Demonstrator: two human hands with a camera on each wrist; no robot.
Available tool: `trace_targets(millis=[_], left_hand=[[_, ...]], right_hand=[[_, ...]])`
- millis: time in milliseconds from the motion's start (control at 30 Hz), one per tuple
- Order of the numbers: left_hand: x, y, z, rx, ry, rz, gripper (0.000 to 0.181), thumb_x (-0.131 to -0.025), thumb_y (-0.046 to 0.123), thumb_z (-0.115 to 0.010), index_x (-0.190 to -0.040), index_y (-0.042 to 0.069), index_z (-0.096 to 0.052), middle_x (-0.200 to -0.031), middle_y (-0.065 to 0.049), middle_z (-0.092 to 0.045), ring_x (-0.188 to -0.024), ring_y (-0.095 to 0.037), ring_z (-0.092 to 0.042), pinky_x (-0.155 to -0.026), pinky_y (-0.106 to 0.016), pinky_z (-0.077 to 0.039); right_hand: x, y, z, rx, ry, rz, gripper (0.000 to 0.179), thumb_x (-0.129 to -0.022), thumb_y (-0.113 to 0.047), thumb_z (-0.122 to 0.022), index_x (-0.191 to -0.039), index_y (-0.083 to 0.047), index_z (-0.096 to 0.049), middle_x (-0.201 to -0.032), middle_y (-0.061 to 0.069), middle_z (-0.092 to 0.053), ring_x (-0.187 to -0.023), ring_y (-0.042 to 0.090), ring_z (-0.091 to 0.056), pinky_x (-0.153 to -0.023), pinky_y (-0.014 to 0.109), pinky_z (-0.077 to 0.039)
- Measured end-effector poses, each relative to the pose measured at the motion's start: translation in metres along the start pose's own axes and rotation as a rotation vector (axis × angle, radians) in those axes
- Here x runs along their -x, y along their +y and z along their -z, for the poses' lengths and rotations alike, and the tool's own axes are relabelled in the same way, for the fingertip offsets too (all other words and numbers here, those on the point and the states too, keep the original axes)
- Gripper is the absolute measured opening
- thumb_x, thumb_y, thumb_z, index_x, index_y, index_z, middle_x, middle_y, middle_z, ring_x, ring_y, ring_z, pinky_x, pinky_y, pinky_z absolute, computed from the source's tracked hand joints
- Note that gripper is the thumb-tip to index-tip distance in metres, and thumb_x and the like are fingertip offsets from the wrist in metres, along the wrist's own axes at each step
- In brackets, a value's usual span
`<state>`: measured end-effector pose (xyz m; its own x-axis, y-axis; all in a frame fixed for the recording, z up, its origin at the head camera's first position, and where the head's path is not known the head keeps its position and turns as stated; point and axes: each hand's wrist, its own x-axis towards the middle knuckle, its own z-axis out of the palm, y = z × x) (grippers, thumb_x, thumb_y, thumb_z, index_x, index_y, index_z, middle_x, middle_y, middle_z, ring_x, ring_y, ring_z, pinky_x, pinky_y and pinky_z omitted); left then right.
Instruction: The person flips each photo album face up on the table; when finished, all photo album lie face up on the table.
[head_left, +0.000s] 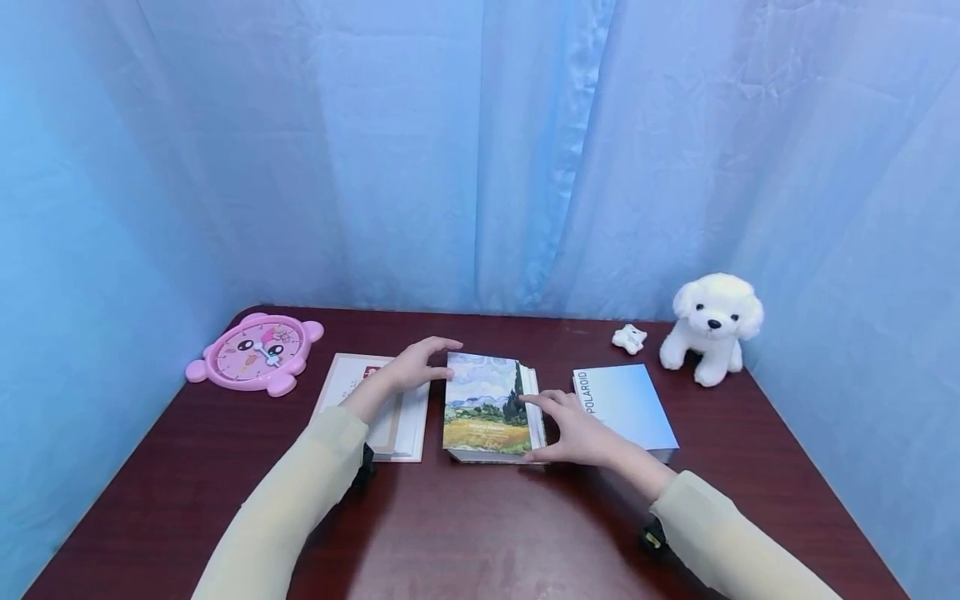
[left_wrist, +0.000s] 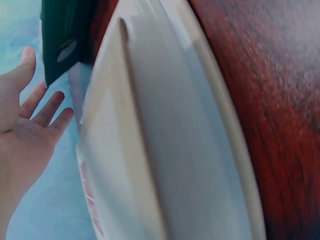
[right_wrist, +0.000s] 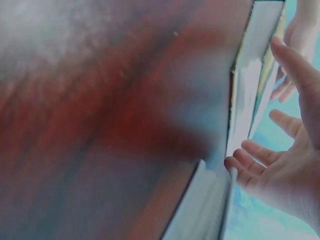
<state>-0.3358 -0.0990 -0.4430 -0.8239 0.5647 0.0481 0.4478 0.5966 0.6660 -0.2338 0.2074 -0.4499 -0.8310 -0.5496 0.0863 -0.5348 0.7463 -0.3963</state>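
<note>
A book with a painted landscape cover (head_left: 483,404) lies between my two hands. At its upper left edge is my left hand (head_left: 411,367), thumb and index finger extended toward the cover. In the left wrist view the fingers of that hand (left_wrist: 37,117) are spread, with fingertips right at a dark green panel (left_wrist: 62,40). My right hand (head_left: 573,427) is at the book's right side, index fingertip over the cover's edge and thumb by the near right corner. The right wrist view shows that hand (right_wrist: 285,160) with loosely extended fingers beside the book's pale side (right_wrist: 247,95).
A whitish book (head_left: 408,425) lies under the left forearm. The blue-white Polaroid box (head_left: 630,408) sits right of the right hand. Farther out are a pink clock (head_left: 258,354), a small white figure (head_left: 628,339) and a white plush dog (head_left: 712,325). Blue curtains (head_left: 405,167) enclose the dark red table (head_left: 450,533).
</note>
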Motion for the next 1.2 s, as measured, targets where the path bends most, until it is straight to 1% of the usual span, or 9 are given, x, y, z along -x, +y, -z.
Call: trace_targets(millis=[233, 367, 467, 600, 767, 900, 1000, 1100, 1200], left_hand=[[0.004, 0.023, 0.003, -0.031, 0.036, -0.042, 0.056, -0.091, 0.024, -0.064, -0.141, 0.009, -0.043, -0.142, -0.011, -0.045, -0.132, -0.027, -0.04, -0.106, -0.044, -0.036], [0.006, 0.042, 0.003, -0.063, 0.065, -0.034, 0.058, -0.09, 0.028, -0.065, -0.141, 0.01, -0.043, -0.143, -0.011, -0.043, -0.132, -0.027, -0.04, -0.106, -0.044, -0.036], [0.009, 0.058, 0.002, -0.059, 0.086, -0.029, 0.06, -0.089, 0.03, -0.066, -0.142, 0.011, -0.042, -0.144, -0.01, -0.041, -0.132, -0.027, -0.04, -0.106, -0.043, -0.036], [0.012, 0.08, -0.003, -0.055, 0.106, -0.039, 0.065, -0.088, 0.03, -0.067, -0.144, 0.012, -0.04, -0.146, -0.009, -0.04, -0.134, -0.025, -0.039, -0.107, -0.042, -0.035], [0.012, 0.107, -0.019, -0.051, 0.094, -0.04, 0.073, -0.086, 0.035, -0.069, -0.147, 0.015, -0.034, -0.149, -0.004, -0.037, -0.137, -0.021, -0.034, -0.109, -0.038, -0.033], [0.009, 0.122, -0.035, -0.001, 0.07, -0.044, 0.076, -0.085, 0.036, -0.07, -0.148, 0.016, -0.031, -0.15, -0.002, -0.035, -0.139, -0.019, -0.031, -0.109, -0.038, -0.032], [0.005, 0.129, -0.049, 0.027, 0.061, -0.044, 0.079, -0.084, 0.039, -0.07, -0.149, 0.017, -0.03, -0.151, -0.001, -0.034, -0.139, -0.019, -0.031, -0.109, -0.039, -0.033], [0.001, 0.135, -0.063, 0.04, 0.046, -0.033, 0.081, -0.083, 0.041, -0.071, -0.149, 0.019, -0.029, -0.151, 0.001, -0.034, -0.139, -0.018, -0.031, -0.11, -0.039, -0.033], [-0.004, 0.138, -0.077, 0.036, 0.028, -0.025, 0.083, -0.082, 0.04, -0.072, -0.149, 0.02, -0.029, -0.151, 0.002, -0.034, -0.139, -0.018, -0.031, -0.11, -0.038, -0.032]], right_hand=[[0.009, 0.007, 0.016, 0.01, 0.041, 0.011, 0.084, -0.071, -0.045, -0.08, -0.142, -0.016, -0.044, -0.137, 0.012, -0.045, -0.125, 0.035, -0.04, -0.097, 0.057, -0.038], [0.019, 0.011, 0.029, 0.007, 0.052, -0.001, 0.084, -0.071, -0.042, -0.081, -0.142, -0.019, -0.043, -0.141, 0.012, -0.043, -0.128, 0.035, -0.037, -0.097, 0.056, -0.038], [0.028, 0.015, 0.041, 0.003, 0.061, -0.016, 0.084, -0.071, -0.041, -0.081, -0.143, -0.022, -0.042, -0.143, 0.012, -0.041, -0.129, 0.035, -0.035, -0.094, 0.055, -0.041], [0.042, 0.028, 0.055, 0.019, 0.074, -0.018, 0.083, -0.072, -0.044, -0.079, -0.143, -0.022, -0.042, -0.143, 0.01, -0.04, -0.128, 0.032, -0.036, -0.093, 0.054, -0.042], [0.06, 0.048, 0.069, 0.054, 0.129, 0.022, 0.08, -0.073, -0.044, -0.079, -0.141, -0.018, -0.045, -0.14, 0.006, -0.043, -0.126, 0.026, -0.038, -0.094, 0.05, -0.04], [0.071, 0.066, 0.078, 0.081, 0.172, 0.051, 0.081, -0.072, -0.046, -0.079, -0.14, -0.02, -0.045, -0.14, 0.004, -0.043, -0.126, 0.022, -0.037, -0.094, 0.038, -0.036], [0.078, 0.079, 0.082, 0.086, 0.219, 0.069, 0.083, -0.069, -0.043, -0.082, -0.14, -0.018, -0.046, -0.141, 0.005, -0.044, -0.126, 0.02, -0.037, -0.098, 0.021, -0.029], [0.084, 0.091, 0.083, 0.076, 0.262, 0.079, 0.084, -0.066, -0.037, -0.085, -0.138, -0.014, -0.048, -0.14, 0.008, -0.044, -0.127, 0.013, -0.037, -0.097, 0.006, -0.02], [0.09, 0.102, 0.083, 0.057, 0.272, 0.076, 0.085, -0.066, -0.033, -0.086, -0.138, -0.011, -0.048, -0.141, 0.011, -0.044, -0.127, 0.007, -0.035, -0.096, 0.0, -0.017]])
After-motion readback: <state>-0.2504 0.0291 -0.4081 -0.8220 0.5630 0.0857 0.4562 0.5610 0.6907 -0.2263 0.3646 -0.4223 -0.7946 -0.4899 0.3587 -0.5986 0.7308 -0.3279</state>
